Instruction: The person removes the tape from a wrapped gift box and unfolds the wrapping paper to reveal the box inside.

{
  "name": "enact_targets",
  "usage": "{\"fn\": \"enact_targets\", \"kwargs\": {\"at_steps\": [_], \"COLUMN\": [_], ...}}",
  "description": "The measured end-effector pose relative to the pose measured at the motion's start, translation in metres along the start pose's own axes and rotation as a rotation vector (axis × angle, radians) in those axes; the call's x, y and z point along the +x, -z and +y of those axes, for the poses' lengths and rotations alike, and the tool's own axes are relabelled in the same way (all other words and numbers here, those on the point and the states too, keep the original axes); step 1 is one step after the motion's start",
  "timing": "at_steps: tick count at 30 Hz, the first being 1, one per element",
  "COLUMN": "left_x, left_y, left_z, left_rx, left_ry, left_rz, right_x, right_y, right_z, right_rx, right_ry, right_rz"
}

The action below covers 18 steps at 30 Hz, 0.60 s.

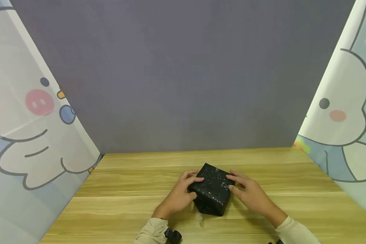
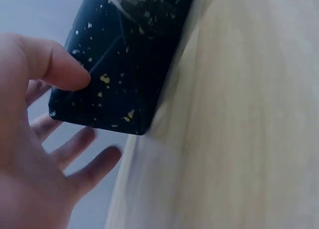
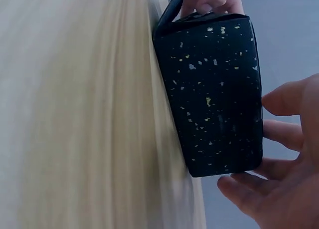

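A small box [image 1: 214, 185] wrapped in black paper with gold and silver flecks sits on the table between both hands. My left hand [image 1: 179, 195] holds its left side, fingers on the top and thumb at the near left edge. In the left wrist view that thumb presses beside a folded triangular flap [image 2: 107, 69], while the other fingers spread past the corner. At the right edge, my right hand [image 1: 251, 195] touches the box lightly with thumb and fingertips, its fingers loosely bent and spread. A raised paper flap [image 3: 171, 13] shows at one end in the right wrist view.
The wood-grain table [image 1: 125, 196] extends around the box to a grey panel [image 1: 183, 84] at the back. Cartoon-printed sheets [image 1: 33, 135] hang at both sides. A small pale, see-through piece [image 1: 200, 218] is by the box's near side.
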<state>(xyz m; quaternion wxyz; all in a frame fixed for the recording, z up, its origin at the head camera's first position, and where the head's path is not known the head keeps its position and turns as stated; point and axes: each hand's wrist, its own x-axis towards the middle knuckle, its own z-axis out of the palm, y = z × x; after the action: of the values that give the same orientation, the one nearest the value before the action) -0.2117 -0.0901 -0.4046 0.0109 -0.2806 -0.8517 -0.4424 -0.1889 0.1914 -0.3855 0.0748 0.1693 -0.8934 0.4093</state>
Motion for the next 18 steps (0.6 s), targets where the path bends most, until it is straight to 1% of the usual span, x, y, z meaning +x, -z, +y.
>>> {"fn": "enact_targets", "kwargs": {"at_steps": [5, 8, 13, 16, 18], "left_x": [-0.003, -0.004, -0.002, 0.0, 0.0], "left_y": [0.001, 0.001, 0.0, 0.001, 0.002], "left_z": [0.008, 0.01, 0.012, 0.014, 0.017], "left_rx": [0.165, 0.225, 0.288, 0.347, 0.394], "left_ry": [-0.016, -0.021, -0.024, -0.017, -0.001], "left_rz": [0.028, 0.036, 0.041, 0.035, 0.029], "right_x": [-0.002, -0.002, -0.002, -0.002, 0.0], "right_y": [0.0, 0.0, 0.004, 0.007, 0.009], "right_z": [0.0, 0.001, 0.003, 0.004, 0.004], "right_rx": [-0.025, -0.037, -0.034, -0.037, -0.038], "right_ry": [0.035, 0.042, 0.033, 0.041, 0.049], "right_rz": [0.027, 0.035, 0.035, 0.024, 0.015]}}
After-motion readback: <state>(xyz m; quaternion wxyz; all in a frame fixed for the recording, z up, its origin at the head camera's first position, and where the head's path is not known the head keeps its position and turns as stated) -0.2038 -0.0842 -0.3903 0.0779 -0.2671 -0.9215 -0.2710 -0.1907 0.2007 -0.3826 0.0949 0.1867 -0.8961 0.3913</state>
